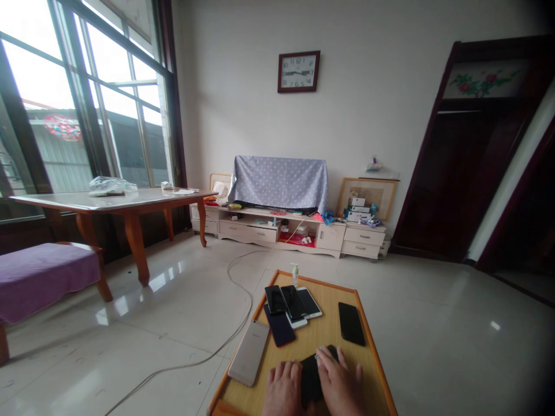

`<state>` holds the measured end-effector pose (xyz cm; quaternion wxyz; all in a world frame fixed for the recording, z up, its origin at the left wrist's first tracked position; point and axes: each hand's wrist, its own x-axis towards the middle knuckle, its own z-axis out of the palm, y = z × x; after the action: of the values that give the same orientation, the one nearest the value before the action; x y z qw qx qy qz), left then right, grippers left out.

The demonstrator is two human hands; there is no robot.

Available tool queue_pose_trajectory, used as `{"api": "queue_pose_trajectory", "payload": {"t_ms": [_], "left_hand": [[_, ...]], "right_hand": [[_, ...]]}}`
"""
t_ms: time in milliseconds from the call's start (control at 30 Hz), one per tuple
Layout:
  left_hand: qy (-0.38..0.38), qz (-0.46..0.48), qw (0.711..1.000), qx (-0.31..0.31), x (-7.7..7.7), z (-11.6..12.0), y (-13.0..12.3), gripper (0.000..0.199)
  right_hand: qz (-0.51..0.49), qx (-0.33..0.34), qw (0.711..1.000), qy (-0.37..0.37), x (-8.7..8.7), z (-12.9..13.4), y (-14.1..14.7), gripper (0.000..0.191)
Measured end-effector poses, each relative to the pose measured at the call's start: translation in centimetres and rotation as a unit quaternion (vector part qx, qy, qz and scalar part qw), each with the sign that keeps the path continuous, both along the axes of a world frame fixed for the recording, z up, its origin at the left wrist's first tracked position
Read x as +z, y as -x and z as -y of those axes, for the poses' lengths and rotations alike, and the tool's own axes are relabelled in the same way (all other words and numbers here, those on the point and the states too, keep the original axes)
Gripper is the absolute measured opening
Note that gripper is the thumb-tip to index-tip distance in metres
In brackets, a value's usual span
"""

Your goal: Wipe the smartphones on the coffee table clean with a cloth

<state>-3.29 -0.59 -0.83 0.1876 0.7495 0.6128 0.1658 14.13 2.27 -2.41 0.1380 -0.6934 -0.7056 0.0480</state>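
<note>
A dark smartphone point(310, 378) lies on the small wooden table point(333, 294), partly covered by both my hands. My left hand point(282, 388) holds it along its left side, with bent fingers close together and the thumb near its lower edge. Across its right part rests my right hand point(340, 381), fingers spread and fingertips near the top; something pale at those fingertips is too small to make out. Left of my hands is a gold smartphone point(249, 353), back up. A black smartphone point(351, 323) lies to the right. Further back sits a dark blue smartphone point(280, 326).
Several phones overlap behind, including a black one point(293, 301) on top of white ones. A small pump bottle point(295, 274) stands at the table's far edge. A cable point(217, 349) runs across the floor. A larger table point(147, 199) and a purple-covered bench point(47, 274) are at left.
</note>
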Motion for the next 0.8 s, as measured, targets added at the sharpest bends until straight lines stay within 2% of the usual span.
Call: {"api": "queue_pose_trajectory", "payload": {"t_ms": [100, 200, 333, 433, 533, 733, 800], "left_hand": [[0.003, 0.003, 1.000, 0.006, -0.2, 0.0, 0.0, 0.073], [-0.004, 0.008, 1.000, 0.005, -0.2, 0.0, 0.0, 0.072], [-0.006, 0.005, 1.000, 0.010, -0.4, -0.1, 0.0, 0.073], [-0.010, 0.003, 1.000, 0.008, -0.4, -0.1, 0.0, 0.071], [-0.010, 0.001, 1.000, 0.004, -0.1, 0.1, -0.1, 0.070], [-0.004, -0.005, 1.000, 0.006, 0.5, 0.2, -0.2, 0.072], [0.000, -0.009, 1.000, 0.006, 0.5, 0.2, -0.3, 0.071]], "right_hand": [[0.016, -0.042, 0.999, -0.001, -0.4, -1.1, -2.2, 0.049], [0.035, -0.042, 0.998, -0.001, -0.6, -1.1, -3.1, 0.050], [0.050, -0.009, 0.999, 0.003, -0.9, 0.8, -1.9, 0.048], [0.024, 0.032, 0.999, 0.028, -1.3, 2.5, -1.0, 0.044], [-0.006, 0.063, 0.997, 0.046, -1.3, 3.2, -1.2, 0.044], [0.013, -0.030, 0.998, 0.049, -0.1, 1.8, -2.6, 0.050], [0.008, -0.031, 0.999, 0.039, -0.2, 1.7, -2.1, 0.050]]}}
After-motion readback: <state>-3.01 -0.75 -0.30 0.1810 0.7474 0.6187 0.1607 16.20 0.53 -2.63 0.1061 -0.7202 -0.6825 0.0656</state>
